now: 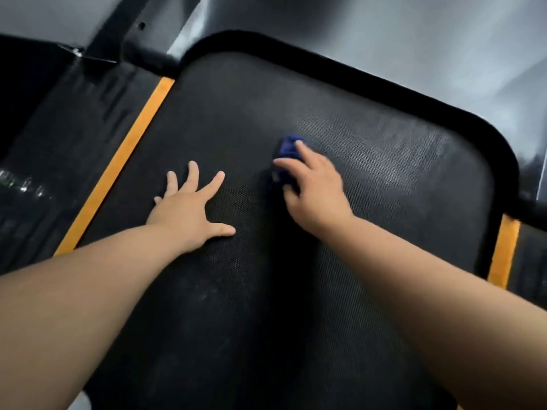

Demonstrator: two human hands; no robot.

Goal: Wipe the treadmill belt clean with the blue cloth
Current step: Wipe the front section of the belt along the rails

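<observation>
- Treadmill belt (251, 113): black, with a fine dotted texture, it fills most of the head view. Its rounded end lies toward the top and right, and a paler, dusty sheen shows on its right part.
- Blue cloth (286, 152): a dark blue, bunched wad lying on the belt right of centre, at the edge of the paler patch. Most of it is covered by the hand, and only its far end and left side show.
- Right hand (316, 190): it lies on top of the cloth and presses it to the belt. The fingers (299, 146) are bent over the wad with the thumb down its near side, so the hand holds the cloth.
- Left hand (189, 208): it lies palm down on the bare belt, left of the cloth and apart from it. The fingers are straight and spread wide with the thumb out to the right, and it holds nothing.
- Orange stripe (118, 164): it runs along the belt's left edge, between the belt and the black side rail (74, 137). A second orange strip (503, 250) shows at the right edge.
- Black rim (355, 72): a thick, curved border that wraps the belt's end, with grey floor (384, 31) beyond it.
</observation>
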